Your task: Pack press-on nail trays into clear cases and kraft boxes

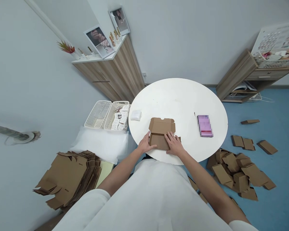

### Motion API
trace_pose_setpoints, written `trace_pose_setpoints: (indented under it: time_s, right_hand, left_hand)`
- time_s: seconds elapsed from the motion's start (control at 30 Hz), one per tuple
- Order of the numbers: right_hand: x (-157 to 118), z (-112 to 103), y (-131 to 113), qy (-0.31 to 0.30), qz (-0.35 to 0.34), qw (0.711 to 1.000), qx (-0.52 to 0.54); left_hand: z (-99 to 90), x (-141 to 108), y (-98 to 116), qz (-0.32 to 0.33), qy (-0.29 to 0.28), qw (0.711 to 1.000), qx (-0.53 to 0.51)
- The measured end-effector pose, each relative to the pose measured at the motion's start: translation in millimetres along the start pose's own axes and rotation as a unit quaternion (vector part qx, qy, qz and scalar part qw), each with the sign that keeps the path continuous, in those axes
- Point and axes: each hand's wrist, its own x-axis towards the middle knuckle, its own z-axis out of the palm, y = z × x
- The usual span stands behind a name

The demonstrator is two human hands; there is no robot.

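Note:
A brown cardboard mailer box (159, 141) lies partly folded at the near edge of the white round table (173, 96). Its lid (162, 125) stands open on the far side, with small flaps at the ends. My left hand (145, 143) grips the left wall, thumb along the front edge. Over the right end is my right hand (174, 143), its fingers reaching into the box and its thumb at the front edge. A flap at the right end pokes out beside that hand.
On the table are a small white packet (135, 115) and a blurred purple item (205, 126). White baskets (97, 114) stand at the left, above a stack of flat cardboard blanks (67, 176). Folded boxes (240, 173) are piled on the blue floor at the right.

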Motion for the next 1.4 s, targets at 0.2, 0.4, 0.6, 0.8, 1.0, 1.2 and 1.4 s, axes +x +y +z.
trace_pose_setpoints:
  time_s: [0.2, 0.4, 0.6, 0.8, 1.0, 1.2, 1.4]
  right_hand:
    - [2.1, -2.8, 3.0, -0.01, -0.005, 1.0, -0.02]
    - [-5.2, -10.9, 9.5, 0.026, 0.004, 0.999, 0.023]
    - [-35.0, -4.6, 26.5, 0.144, 0.228, 0.93, 0.25]
    - [-42.2, 0.5, 34.6, 0.147, 0.367, 0.734, 0.552]
    - [-33.9, -9.0, 29.5, 0.155, 0.361, 0.726, 0.564]
    - [-34.8, -15.6, 27.0, 0.157, 0.341, 0.739, 0.559]
    - [-33.0, -19.5, 21.5, 0.14, 0.338, 0.801, 0.475]
  left_hand:
    - [-10.1, 10.5, 9.2, 0.008, -0.101, 0.989, 0.105]
    - [-6.7, 18.5, 13.3, 0.005, -0.106, 0.989, 0.104]
    - [1.5, 19.5, 15.6, -0.013, -0.094, 0.992, 0.079]
    - [7.4, 23.9, 20.2, -0.006, -0.092, 0.995, 0.046]
    - [8.0, 23.9, 22.3, -0.002, -0.088, 0.995, 0.044]
    - [5.8, 21.9, 23.7, -0.008, -0.093, 0.995, 0.043]
    - [5.9, 22.0, 29.9, -0.015, -0.098, 0.993, 0.061]
